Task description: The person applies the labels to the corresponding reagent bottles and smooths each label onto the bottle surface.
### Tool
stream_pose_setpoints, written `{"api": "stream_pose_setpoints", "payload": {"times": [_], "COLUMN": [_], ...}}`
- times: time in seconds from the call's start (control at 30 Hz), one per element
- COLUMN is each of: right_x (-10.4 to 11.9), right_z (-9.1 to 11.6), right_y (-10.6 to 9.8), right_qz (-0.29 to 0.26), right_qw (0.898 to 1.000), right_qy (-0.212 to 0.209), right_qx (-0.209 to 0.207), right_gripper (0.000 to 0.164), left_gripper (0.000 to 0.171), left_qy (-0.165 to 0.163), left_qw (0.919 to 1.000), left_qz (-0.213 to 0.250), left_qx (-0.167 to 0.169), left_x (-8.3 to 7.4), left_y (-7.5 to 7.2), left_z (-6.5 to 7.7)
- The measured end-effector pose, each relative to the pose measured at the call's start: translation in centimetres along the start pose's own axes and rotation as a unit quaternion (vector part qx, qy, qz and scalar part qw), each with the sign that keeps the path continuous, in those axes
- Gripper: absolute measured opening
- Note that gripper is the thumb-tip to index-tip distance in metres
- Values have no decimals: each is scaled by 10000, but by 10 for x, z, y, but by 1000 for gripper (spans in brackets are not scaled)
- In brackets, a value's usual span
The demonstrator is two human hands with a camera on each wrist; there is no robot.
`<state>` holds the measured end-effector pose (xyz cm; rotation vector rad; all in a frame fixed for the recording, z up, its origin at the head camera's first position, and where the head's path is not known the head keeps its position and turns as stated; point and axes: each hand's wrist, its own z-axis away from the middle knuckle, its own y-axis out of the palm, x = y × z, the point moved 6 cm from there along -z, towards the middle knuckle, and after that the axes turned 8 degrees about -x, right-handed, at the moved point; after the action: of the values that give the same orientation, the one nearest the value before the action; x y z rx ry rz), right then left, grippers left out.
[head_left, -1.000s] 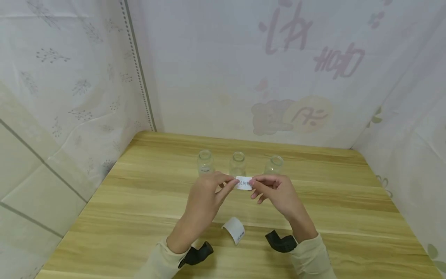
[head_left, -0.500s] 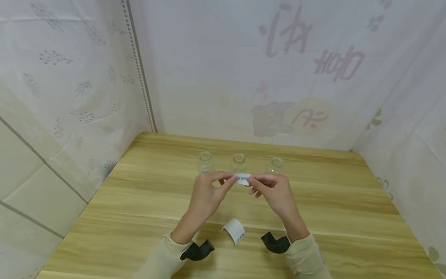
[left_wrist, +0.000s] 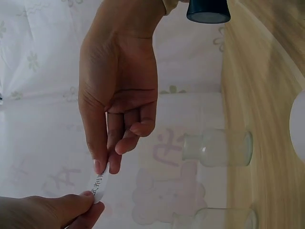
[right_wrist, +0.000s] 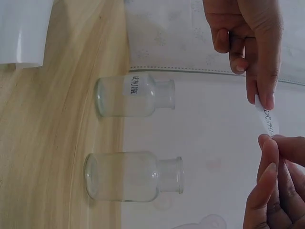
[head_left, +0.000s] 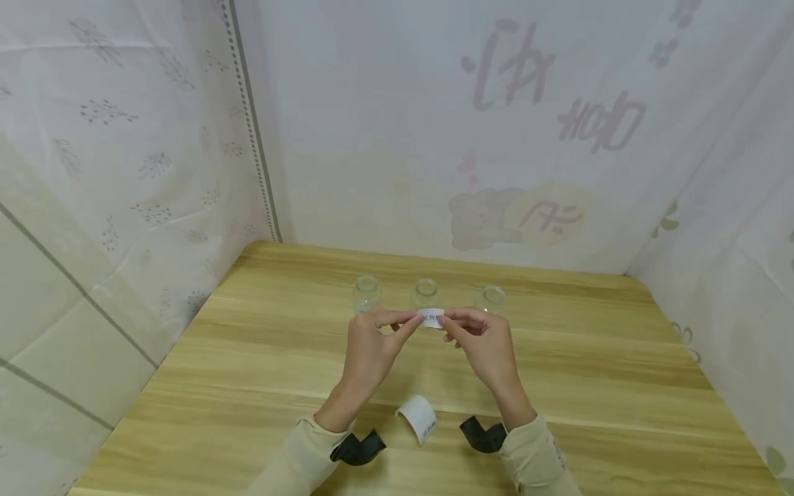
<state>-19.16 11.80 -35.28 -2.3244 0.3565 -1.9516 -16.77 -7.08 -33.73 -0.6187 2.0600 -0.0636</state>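
Observation:
A small white label (head_left: 431, 318) with printed black characters is held up between both hands, bowed slightly. My left hand (head_left: 372, 348) pinches its left end between thumb and forefinger. At the other end, the thumb and forefinger of my right hand (head_left: 490, 344) pinch it too. Behind the hands three clear glass bottles stand in a row: a left bottle (head_left: 367, 293), a middle bottle (head_left: 425, 293) and a right bottle (head_left: 492, 298). In the right wrist view one bottle (right_wrist: 138, 95) bears a matching label, while the neighbouring bottle (right_wrist: 126, 176) shows none.
On the wooden table (head_left: 248, 386), a curled white sheet (head_left: 418, 417) with a printed label lies between the forearms. Dark wrist mounts stick out from both sleeves. Printed cloth (head_left: 372, 138) hangs behind the table and along both sides.
The label has risen slightly and bowed more between the fingers. Both forearms have drawn a little closer together. The whole head view has shifted slightly downward.

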Motion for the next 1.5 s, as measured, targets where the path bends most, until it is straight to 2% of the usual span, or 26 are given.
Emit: {"api": "stream_pose_setpoints", "payload": {"times": [0.27,0.57,0.77,0.9,1.07,1.33,1.5], "right_x": [-7,-35,-48,-58,-68,-71,-74], "right_z": [-8,-22,-29,-33,-36,-44,-48], "right_y": [3,11,17,18,20,21,21], "right_qz": [332,785,786,848,876,908,856], "right_qw": [9992,9967,9960,9957,9952,9927,9937], "right_qy": [-207,-188,-386,-265,-253,-753,-655], "right_qx": [6,90,186,248,361,271,319], "right_gripper": [14,12,10,10,10,13,15], "left_gripper": [10,15,16,16,13,14,12], "left_qy": [-49,-189,-249,-265,-268,-188,-171], "left_qw": [9999,9986,9974,9968,9969,9979,9983], "left_qz": [-16,-305,-452,-591,-673,-554,-466], "left_qx": [104,381,502,463,314,273,315], "left_x": [11,39,58,68,75,77,80], "left_y": [8,24,34,38,39,42,45], "left_z": [-3,-2,-2,-1,1,2,0]}}
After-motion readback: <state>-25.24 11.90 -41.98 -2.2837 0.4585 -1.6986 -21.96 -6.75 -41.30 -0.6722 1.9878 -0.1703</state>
